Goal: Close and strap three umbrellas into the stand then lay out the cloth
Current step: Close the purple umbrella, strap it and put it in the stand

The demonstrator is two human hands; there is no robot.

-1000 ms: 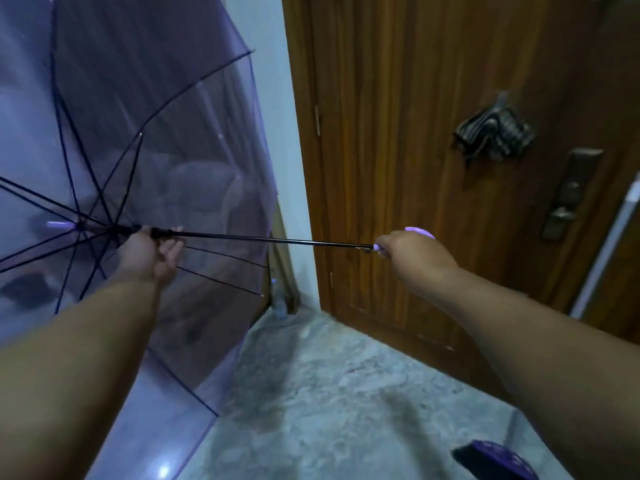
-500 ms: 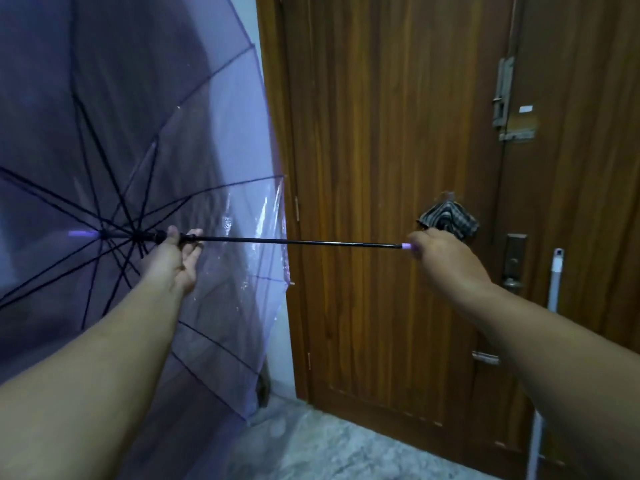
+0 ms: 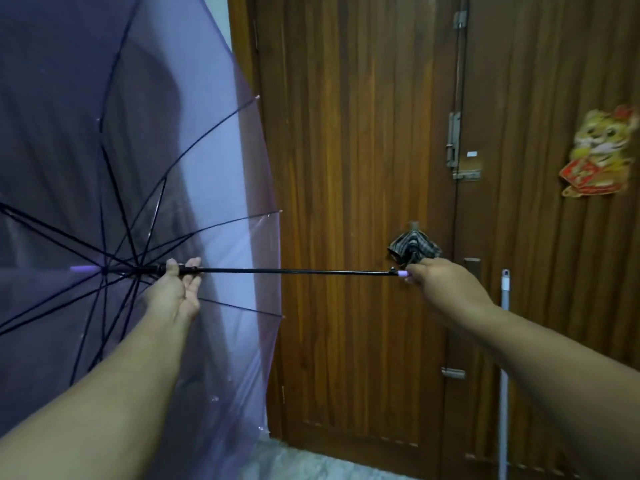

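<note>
Pale stone floor (image 3: 322, 462) shows as a narrow strip at the bottom of your view, running up to the foot of the wooden door (image 3: 363, 168) that fills the space ahead. Your two forearms reach forward across the lower part of the frame, and the open room between them is bare down to the door's base.

On your left, the translucent purple umbrella (image 3: 173, 168) is fully open, with its canopy turned away from you and its dark ribs fanned out from the hub. Its right edge overlaps the door frame, and its lower edge hangs just above the floor.

Your left hand (image 3: 175, 292) sits under the black shaft (image 3: 294, 271) beside the hub, palm up, with thumb and fingers curled round the sliding collar there. Your right hand (image 3: 440, 284) closes round the lilac handle (image 3: 402, 274) at the other end, so only its tip shows. The shaft lies level between your hands, across the door.

Just beyond your right hand, a folded striped cloth (image 3: 414, 249) hangs on the door. A white pole (image 3: 504, 375) leans upright against the door to the right of your right arm. Higher up, metal bolts (image 3: 454, 140) sit along the seam, and a tiger sticker (image 3: 599, 157) is stuck near the right edge.
</note>
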